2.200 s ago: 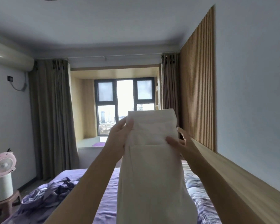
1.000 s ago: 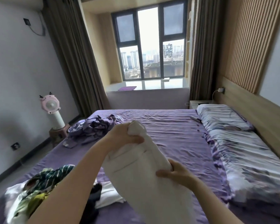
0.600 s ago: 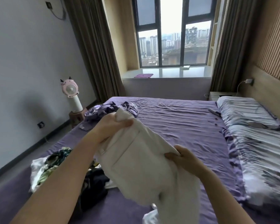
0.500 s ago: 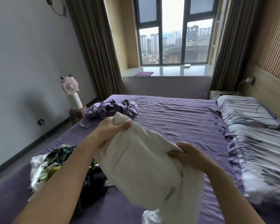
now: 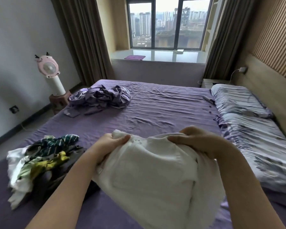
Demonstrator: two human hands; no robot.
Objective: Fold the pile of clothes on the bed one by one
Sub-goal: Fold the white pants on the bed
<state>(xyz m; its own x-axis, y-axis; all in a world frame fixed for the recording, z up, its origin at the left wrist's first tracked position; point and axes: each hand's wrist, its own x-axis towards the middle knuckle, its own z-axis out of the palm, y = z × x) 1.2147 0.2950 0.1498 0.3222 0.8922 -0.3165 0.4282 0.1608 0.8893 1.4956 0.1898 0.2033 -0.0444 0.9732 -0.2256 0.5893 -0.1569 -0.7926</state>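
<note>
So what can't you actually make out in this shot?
- Head view: the white garment's lower end, cut off by the bottom edge.
- The bottom of the clothes pile, buried under its top layers and the left forearm.
- Fingertips of the left hand and right hand, tucked into the cloth.
- The small dark object beside the pillow: too small.

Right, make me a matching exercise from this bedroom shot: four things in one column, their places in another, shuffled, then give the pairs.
Things:
1. white garment
2. pile of mixed clothes
3. pink fan
4. crumpled purple bedding

Places:
A. on a stool beside the bed
B. gripped by the left hand and the right hand
C. far left part of the bed
D. near left part of the bed

Pairs: 1-B, 2-D, 3-A, 4-C
</note>
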